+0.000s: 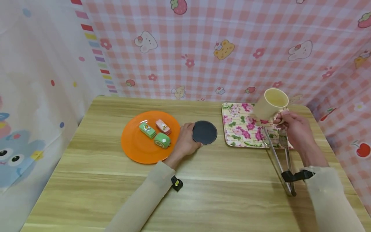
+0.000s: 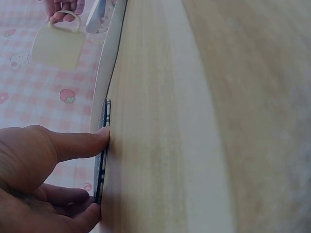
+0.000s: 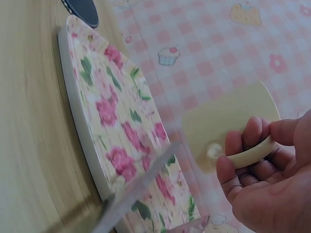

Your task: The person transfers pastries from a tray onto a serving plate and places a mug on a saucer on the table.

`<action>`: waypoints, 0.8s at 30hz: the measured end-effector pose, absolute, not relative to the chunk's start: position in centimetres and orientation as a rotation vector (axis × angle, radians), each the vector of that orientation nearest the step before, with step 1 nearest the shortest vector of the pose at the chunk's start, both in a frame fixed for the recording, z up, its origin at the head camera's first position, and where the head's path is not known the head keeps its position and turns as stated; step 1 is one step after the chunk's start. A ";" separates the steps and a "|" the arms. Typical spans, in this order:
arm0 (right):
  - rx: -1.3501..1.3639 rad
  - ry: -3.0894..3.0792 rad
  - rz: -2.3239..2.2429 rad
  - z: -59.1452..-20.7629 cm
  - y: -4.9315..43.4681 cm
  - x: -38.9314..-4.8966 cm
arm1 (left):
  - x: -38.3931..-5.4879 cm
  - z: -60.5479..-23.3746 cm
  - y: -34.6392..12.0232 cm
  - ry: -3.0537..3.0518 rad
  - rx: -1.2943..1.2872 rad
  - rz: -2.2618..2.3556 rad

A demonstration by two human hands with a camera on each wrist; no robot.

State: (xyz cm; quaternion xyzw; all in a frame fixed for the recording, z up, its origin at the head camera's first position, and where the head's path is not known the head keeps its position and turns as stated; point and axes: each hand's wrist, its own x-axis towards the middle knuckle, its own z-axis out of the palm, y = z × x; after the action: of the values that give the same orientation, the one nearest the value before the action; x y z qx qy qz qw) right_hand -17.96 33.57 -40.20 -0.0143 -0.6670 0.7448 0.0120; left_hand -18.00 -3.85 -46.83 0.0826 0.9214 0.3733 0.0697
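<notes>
A round black coaster (image 1: 204, 132) lies flat on the wooden table, and my left hand (image 1: 186, 140) pinches its near-left edge between thumb and fingers. In the left wrist view the coaster (image 2: 102, 155) appears edge-on, with the thumb at one side of its rim. My right hand (image 1: 296, 129) grips the handle of a cream mug (image 1: 271, 103), fingers curled through it. The mug (image 3: 228, 124) is held upright above the floral tray (image 1: 240, 125). Metal tongs (image 1: 275, 154) lean across the tray's near edge, below the right wrist.
An orange plate (image 1: 136, 146) at the left carries two green toy cakes (image 1: 162, 140) and a pink one (image 1: 163, 126). A pink checked cloth (image 1: 197, 48) hangs behind the table, with a white patterned curtain (image 1: 52, 96) at the left.
</notes>
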 end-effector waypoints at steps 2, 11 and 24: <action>-0.041 -2.118 2.301 -40.1 33.2 -17.9 | -18.0 -46.9 -3.8 2.775 0.251 1.123; 0.008 -2.087 2.359 -40.0 31.3 -17.6 | -18.1 -47.0 -3.9 2.784 0.255 1.122; -0.060 -2.344 2.250 -40.4 28.6 -16.9 | -18.0 -46.9 -3.9 2.783 0.258 1.131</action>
State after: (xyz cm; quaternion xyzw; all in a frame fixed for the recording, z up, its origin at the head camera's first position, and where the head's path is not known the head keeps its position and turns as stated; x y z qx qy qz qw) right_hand -16.87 28.64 -40.37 -0.0186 -0.7203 0.6914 -0.0540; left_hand -18.02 -3.89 -46.89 0.0853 0.9211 0.3745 0.0633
